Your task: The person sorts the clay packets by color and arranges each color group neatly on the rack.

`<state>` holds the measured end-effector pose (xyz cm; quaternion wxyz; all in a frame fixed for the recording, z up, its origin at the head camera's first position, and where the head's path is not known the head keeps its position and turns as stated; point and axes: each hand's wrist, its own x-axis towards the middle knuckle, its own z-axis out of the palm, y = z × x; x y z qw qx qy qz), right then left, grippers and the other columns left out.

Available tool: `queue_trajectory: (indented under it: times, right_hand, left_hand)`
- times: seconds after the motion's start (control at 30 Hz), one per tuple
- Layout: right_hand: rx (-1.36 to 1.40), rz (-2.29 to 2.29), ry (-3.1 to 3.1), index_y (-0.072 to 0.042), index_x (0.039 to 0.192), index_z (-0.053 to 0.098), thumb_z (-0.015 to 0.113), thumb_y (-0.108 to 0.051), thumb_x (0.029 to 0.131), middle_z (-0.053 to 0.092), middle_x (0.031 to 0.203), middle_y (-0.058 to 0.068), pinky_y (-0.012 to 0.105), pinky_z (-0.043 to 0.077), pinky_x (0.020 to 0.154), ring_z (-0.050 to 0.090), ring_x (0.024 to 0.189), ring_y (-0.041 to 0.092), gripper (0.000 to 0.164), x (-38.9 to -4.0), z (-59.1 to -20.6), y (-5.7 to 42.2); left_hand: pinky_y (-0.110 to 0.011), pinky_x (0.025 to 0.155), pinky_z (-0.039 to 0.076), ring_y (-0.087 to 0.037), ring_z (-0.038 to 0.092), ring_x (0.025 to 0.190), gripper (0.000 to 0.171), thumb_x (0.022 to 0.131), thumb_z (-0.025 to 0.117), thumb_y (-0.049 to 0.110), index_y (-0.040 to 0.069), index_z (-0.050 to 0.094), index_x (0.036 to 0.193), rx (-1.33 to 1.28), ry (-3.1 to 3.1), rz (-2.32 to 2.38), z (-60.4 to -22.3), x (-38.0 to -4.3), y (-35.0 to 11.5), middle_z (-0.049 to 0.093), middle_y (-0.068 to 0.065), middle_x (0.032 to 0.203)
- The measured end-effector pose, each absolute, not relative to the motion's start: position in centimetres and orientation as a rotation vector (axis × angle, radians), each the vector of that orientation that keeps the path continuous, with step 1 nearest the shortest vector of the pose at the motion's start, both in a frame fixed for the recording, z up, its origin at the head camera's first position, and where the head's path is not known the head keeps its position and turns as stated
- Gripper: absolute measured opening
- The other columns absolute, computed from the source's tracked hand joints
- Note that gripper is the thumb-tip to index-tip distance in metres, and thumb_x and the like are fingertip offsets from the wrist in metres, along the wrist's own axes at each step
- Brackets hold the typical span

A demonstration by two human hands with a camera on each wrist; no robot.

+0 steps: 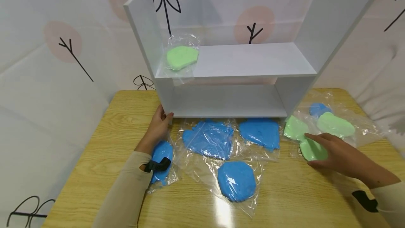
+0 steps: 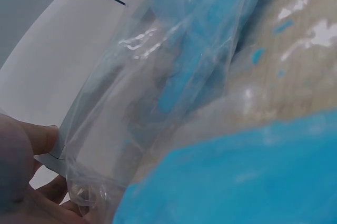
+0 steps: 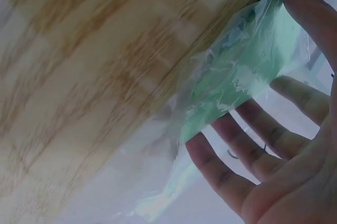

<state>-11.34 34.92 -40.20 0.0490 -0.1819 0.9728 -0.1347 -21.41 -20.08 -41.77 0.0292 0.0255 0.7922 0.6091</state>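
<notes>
My left hand [image 1: 159,125] grips the lower left corner of a white shelf unit [image 1: 229,101], thumb at its front edge. In the left wrist view the thumb and fingers [image 2: 42,138] lie on either side of the white board. On the right, my right hand [image 1: 336,154] holds a clear bag of green clay [image 1: 311,150] between thumb and fingers. The right wrist view shows the green clay [image 3: 242,71] inside its plastic, thumb at one edge and fingertips at the other. Another bag of green clay [image 1: 181,57] sits on the upper shelf's left end.
Several bags of blue clay [image 1: 236,181] lie on the wooden table [image 1: 104,143] in front of the unit. One blue bag [image 1: 162,157] is beneath the left wrist. More green clay [image 1: 336,125] and a blue lump [image 1: 319,109] lie at the right. A patterned cloth [image 1: 63,90] hangs behind.
</notes>
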Motion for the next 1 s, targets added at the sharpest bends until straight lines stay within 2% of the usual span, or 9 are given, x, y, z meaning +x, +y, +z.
queue_trajectory:
  times: [0.27, 0.53, 0.67, 0.8, 0.9, 1.0]
  right_hand:
    - [-0.610, -0.365, 3.023, -0.001, 0.141, 0.051, 0.088, -0.046, 0.071, 0.057, 0.125, 0.035, 0.068, 0.049, 0.082, 0.054, 0.112, 0.055, 0.091, -11.2, -40.0, 34.7]
    - [-0.696, -0.355, 3.083, 0.001, 0.133, 0.057, 0.091, -0.046, 0.065, 0.061, 0.111, 0.026, 0.049, 0.054, 0.070, 0.060, 0.094, 0.036, 0.089, -11.2, -39.8, 34.8]
    - [-0.714, -0.343, 3.083, -0.001, 0.126, 0.061, 0.092, -0.041, 0.064, 0.062, 0.107, 0.020, 0.039, 0.053, 0.065, 0.061, 0.089, 0.028, 0.080, -11.2, -39.7, 34.8]
    - [-0.754, -0.370, 3.091, -0.003, 0.113, 0.068, 0.093, -0.033, 0.064, 0.063, 0.098, 0.007, 0.027, 0.049, 0.060, 0.057, 0.080, 0.008, 0.063, -11.1, -39.5, 34.8]
    - [-0.760, -0.414, 3.077, -0.005, 0.106, 0.070, 0.092, -0.029, 0.066, 0.062, 0.095, -0.001, 0.022, 0.047, 0.057, 0.051, 0.075, -0.005, 0.052, -11.0, -39.2, 34.7]
    - [-0.779, -0.443, 3.055, -0.006, 0.104, 0.071, 0.091, -0.026, 0.069, 0.061, 0.095, -0.004, 0.021, 0.047, 0.057, 0.049, 0.075, -0.010, 0.045, -10.8, -39.0, 34.6]
  left_hand:
    - [-0.047, 0.121, 0.031, -0.029, 0.029, 0.151, 0.058, 0.107, 0.047, 0.018, 0.027, 0.022, 0.159, 0.087, 2.471, 1.865, -41.8, -21.4, -20.0, 0.028, -0.003, 0.164]
    - [-0.047, 0.120, 0.032, -0.030, 0.030, 0.151, 0.059, 0.107, 0.047, 0.018, 0.027, 0.022, 0.159, 0.077, 2.466, 1.868, -41.7, -21.3, -20.0, 0.028, -0.004, 0.164]
    - [-0.048, 0.121, 0.031, -0.031, 0.029, 0.151, 0.060, 0.106, 0.047, 0.016, 0.026, 0.021, 0.159, 0.089, 2.465, 1.878, -41.7, -21.3, -20.0, 0.027, -0.006, 0.165]
    - [-0.048, 0.121, 0.030, -0.032, 0.027, 0.152, 0.060, 0.107, 0.047, 0.017, 0.025, 0.020, 0.160, 0.087, 2.461, 1.872, -41.7, -21.4, -20.0, 0.025, -0.006, 0.165]
    - [-0.048, 0.122, 0.029, -0.031, 0.025, 0.153, 0.060, 0.107, 0.046, 0.016, 0.024, 0.019, 0.160, 0.074, 2.447, 1.869, -41.7, -21.4, -20.0, 0.023, -0.006, 0.166]
    - [-0.048, 0.122, 0.028, -0.033, 0.024, 0.153, 0.061, 0.107, 0.045, 0.014, 0.021, 0.017, 0.160, 0.070, 2.433, 1.867, -41.3, -21.3, -19.9, 0.022, -0.009, 0.166]
